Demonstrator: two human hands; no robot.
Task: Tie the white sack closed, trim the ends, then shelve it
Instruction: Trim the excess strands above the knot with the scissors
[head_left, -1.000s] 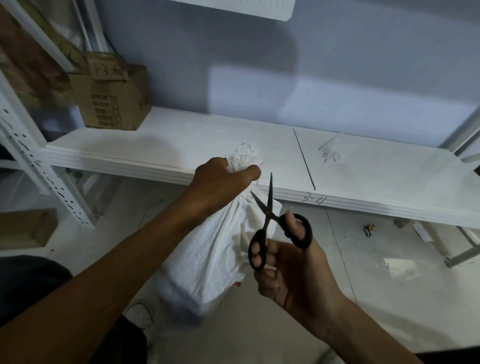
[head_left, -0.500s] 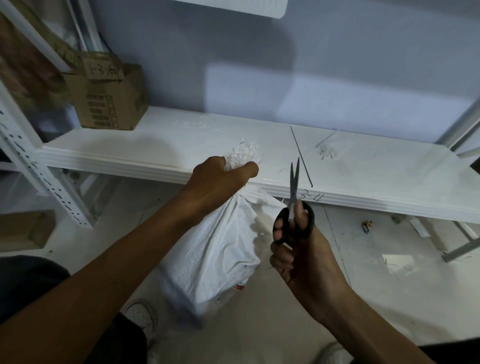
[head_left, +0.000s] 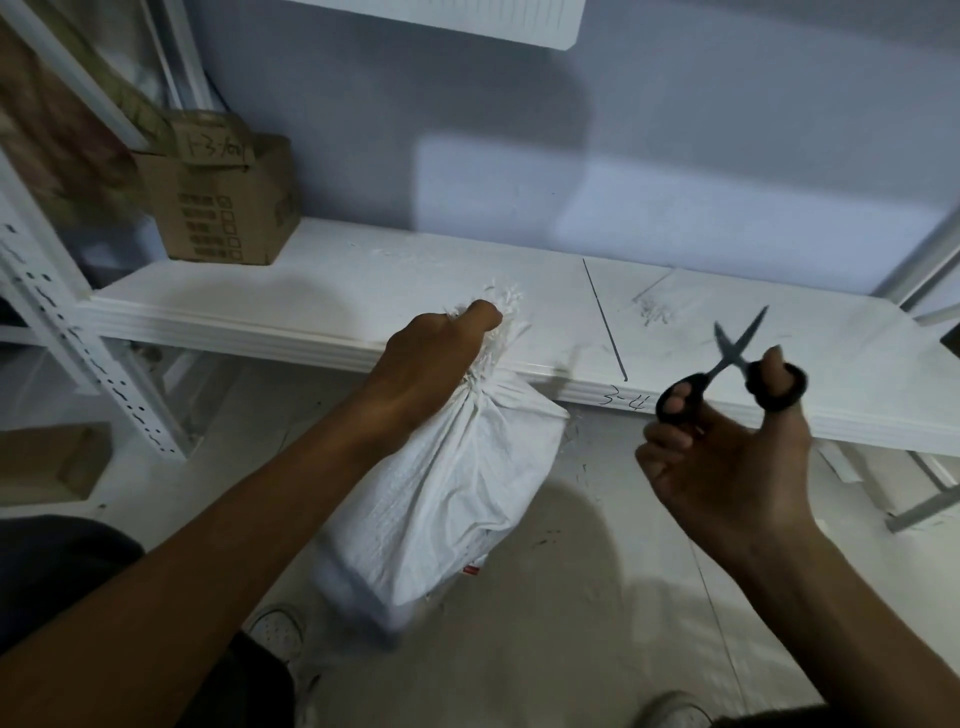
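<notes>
- The right hand (head_left: 727, 467) has swung the scissors (head_left: 737, 364) away to the right, well clear of the white sack (head_left: 447, 493); its fingers (head_left: 670, 410) sit in the loops, blades now parted.
- The left hand (head_left: 431, 358) keeps its fingers clenched on the tied neck; the sack hangs just before the shelf (head_left: 311, 291) edge.
- Trimming looks finished (frayed ends short), so shelving seems next.
- A cardboard box (head_left: 223, 208) occupies the shelf's left; pale floor (head_left: 597, 597) below.

The sack's (head_left: 447, 499) gathered neck is covered by the left hand (head_left: 431, 358); its lower end is blurred. At 10 o'clock, the box's (head_left: 223, 202) printing cannot be read. Shoes at 6 o'clock are cut off.
</notes>
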